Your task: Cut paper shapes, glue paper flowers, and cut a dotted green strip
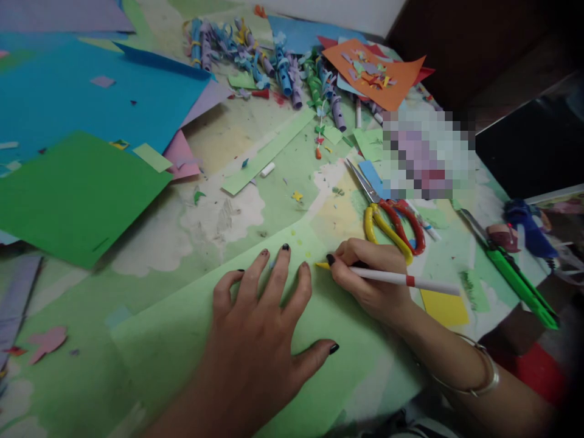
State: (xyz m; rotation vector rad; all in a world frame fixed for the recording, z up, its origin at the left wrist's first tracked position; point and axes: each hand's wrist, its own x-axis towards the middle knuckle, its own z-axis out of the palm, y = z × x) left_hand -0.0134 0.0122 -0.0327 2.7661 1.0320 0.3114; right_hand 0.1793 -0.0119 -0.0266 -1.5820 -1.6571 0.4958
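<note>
A light green sheet of paper (182,328) lies on the table in front of me. My left hand (260,331) rests on it palm down, fingers spread. In my right hand (374,280) is a white felt-tip marker (385,275) with a yellow tip and a red band, gripped between thumb and fingers. Its tip is at the sheet, just right of my left index finger; whether it touches I cannot tell. A few small yellow-green marks show on the paper above the tip. Scissors (376,204) with one yellow and one red handle lie just beyond my right hand.
At the left are large blue paper (150,91) and green paper (82,194). Curled paper tubes (283,73) stretch along the back, beside orange paper (365,73) holding scraps. A green utility knife (515,277) lies by the right table edge, near a yellow square (444,309).
</note>
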